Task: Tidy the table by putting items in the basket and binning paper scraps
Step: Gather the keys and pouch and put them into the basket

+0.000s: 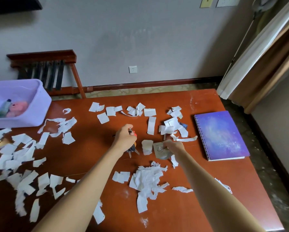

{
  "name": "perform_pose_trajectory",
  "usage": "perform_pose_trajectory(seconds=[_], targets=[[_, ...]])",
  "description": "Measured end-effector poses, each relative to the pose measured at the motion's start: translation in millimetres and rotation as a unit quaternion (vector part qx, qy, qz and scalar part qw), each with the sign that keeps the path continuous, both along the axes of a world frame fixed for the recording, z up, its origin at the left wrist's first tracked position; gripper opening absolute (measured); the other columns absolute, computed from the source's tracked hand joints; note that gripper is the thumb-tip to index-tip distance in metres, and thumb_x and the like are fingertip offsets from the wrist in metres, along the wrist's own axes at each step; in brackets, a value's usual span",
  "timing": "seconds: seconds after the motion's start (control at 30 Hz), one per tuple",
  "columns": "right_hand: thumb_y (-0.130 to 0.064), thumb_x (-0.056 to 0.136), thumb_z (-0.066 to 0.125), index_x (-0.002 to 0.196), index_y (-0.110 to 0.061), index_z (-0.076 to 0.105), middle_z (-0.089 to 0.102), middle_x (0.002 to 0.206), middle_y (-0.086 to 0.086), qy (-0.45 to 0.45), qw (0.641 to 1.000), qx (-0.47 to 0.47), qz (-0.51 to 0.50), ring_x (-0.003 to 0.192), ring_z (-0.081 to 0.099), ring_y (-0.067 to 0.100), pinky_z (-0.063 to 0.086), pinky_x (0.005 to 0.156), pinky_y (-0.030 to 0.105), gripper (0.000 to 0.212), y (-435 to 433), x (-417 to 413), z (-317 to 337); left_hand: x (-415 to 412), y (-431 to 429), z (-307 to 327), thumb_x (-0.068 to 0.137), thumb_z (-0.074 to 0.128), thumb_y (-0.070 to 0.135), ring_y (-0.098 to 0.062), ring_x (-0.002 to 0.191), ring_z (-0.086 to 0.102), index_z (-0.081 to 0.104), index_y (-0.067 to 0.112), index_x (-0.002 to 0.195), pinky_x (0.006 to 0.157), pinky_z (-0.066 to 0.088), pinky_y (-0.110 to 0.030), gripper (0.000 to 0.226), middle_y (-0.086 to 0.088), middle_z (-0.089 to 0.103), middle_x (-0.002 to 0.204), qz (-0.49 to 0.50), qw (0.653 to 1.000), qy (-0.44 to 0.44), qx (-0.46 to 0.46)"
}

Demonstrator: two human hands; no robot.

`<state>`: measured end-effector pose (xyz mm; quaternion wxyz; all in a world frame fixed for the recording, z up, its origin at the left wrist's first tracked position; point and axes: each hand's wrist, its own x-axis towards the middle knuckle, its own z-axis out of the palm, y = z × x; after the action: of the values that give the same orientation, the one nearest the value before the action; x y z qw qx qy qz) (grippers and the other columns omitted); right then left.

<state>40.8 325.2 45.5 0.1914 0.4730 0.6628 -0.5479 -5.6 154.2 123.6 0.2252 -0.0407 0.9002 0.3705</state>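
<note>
Head view: your left hand (125, 137) hangs over the middle of the bench (93, 129), its fingers curled round a bunch of small tools (132, 149). Dark handles and metal tips stick out below the palm and a red-orange end shows above it; what kind of tools they are is too blurred to tell. Your right hand (174, 146) is just beside it, with bent fingers on the top of a grey card (159, 152) that lies flat on the bench. You cannot tell whether it pinches the card or only presses it. A pale block (147, 147) lies between your two hands.

White scraps (147, 181) cover most of the bench: a heap near your right forearm, a thick spread along the left side, and more along the far edge. The lilac basket (39, 104) stands at the far left corner and holds a bottle (3, 107) and a pink toy (18, 106). A purple notebook (221, 134) lies shut at the right side, well apart from the basket.
</note>
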Motion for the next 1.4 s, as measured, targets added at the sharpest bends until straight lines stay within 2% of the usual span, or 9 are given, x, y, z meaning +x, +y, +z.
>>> perform_pose_trajectory(seconds=[0.2,0.3,0.37,0.57,0.67,0.8,0.97,1.27,1.4], targets=[[-0.019,0.086,0.058,0.119,-0.006,0.053,0.055,0.097,0.009,-0.003,0.998,0.001,0.063,0.077,0.053,0.012,0.041,0.060,0.017,0.036,-10,3,23,4,-21,9,0.094,0.044,0.001,-0.020,0.094,0.055,0.060,0.013,0.102,0.063,0.043,-0.017,0.021,-0.013,0.058,0.111,-0.080,0.994,0.028,-0.072],[-0.020,0.087,0.056,0.119,-0.005,0.054,0.057,0.099,0.010,0.020,0.995,-0.017,0.093,0.090,0.056,0.017,0.044,0.062,0.018,0.036,-25,0,38,6,-33,17,0.096,0.045,0.003,-0.024,0.129,0.047,0.042,0.008,0.139,0.100,0.045,-0.029,0.043,-0.013,0.045,0.143,-0.091,0.989,0.068,-0.096],[-0.019,0.088,0.055,0.119,-0.005,0.054,0.058,0.101,0.011,0.037,0.992,-0.026,0.119,0.090,0.057,0.018,0.044,0.060,0.018,0.034,-37,-4,49,7,-41,22,0.097,0.044,0.005,-0.024,0.135,0.041,0.036,0.012,0.144,0.107,0.039,-0.033,0.048,-0.011,0.042,0.146,-0.082,0.989,0.084,-0.090],[-0.017,0.090,0.054,0.110,-0.006,0.062,0.064,0.106,0.010,0.130,0.971,-0.008,0.202,0.084,0.060,0.018,0.046,0.063,0.018,0.024,-86,-25,73,0,-83,41,0.096,0.045,0.003,-0.025,0.125,0.047,0.050,0.017,0.136,0.098,0.045,-0.033,0.043,-0.010,0.052,0.137,-0.021,0.982,0.162,-0.097],[-0.011,0.084,0.057,0.086,-0.014,0.065,0.068,0.101,0.008,0.176,0.960,0.001,0.216,0.089,0.063,0.023,0.053,0.080,0.033,0.008,-116,-43,85,-13,-115,56,0.092,0.048,-0.006,-0.028,0.112,0.057,0.063,0.014,0.123,0.092,0.052,-0.038,0.040,-0.014,0.062,0.124,-0.013,0.975,0.210,-0.069],[-0.011,0.078,0.060,0.083,-0.015,0.061,0.069,0.098,0.011,0.207,0.949,0.050,0.232,0.092,0.065,0.027,0.052,0.087,0.037,0.006,-165,-73,105,-35,-159,76,0.090,0.050,-0.008,-0.024,0.109,0.060,0.067,0.011,0.118,0.083,0.044,-0.021,0.037,-0.010,0.064,0.121,0.026,0.967,0.244,-0.065],[-0.012,0.081,0.061,0.103,-0.007,0.065,0.062,0.091,0.005,0.252,0.941,0.081,0.213,0.086,0.061,0.024,0.050,0.076,0.032,0.024,-244,-121,127,-75,-231,92,0.087,0.047,-0.012,-0.020,0.114,0.060,0.065,0.007,0.117,0.090,0.041,-0.018,0.040,-0.008,0.065,0.122,0.051,0.961,0.270,-0.028],[-0.018,0.081,0.062,0.109,-0.005,0.063,0.069,0.107,0.011,0.303,0.938,0.102,0.134,0.093,0.066,0.026,0.056,0.080,0.036,0.030,-378,-208,138,-165,-355,109,0.079,0.063,-0.009,-0.016,0.073,0.057,0.071,-0.006,0.095,0.051,0.036,0.004,0.018,-0.019,0.072,0.093,0.076,0.954,0.288,0.034],[-0.019,0.084,0.061,0.110,-0.006,0.062,0.068,0.109,0.012,0.303,0.937,0.112,0.131,0.097,0.065,0.028,0.054,0.082,0.036,0.028,-416,-242,135,-205,-396,104,0.082,0.057,-0.012,-0.022,0.086,0.063,0.071,-0.007,0.094,0.062,0.042,-0.010,0.019,-0.021,0.071,0.098,0.081,0.959,0.262,0.069]])
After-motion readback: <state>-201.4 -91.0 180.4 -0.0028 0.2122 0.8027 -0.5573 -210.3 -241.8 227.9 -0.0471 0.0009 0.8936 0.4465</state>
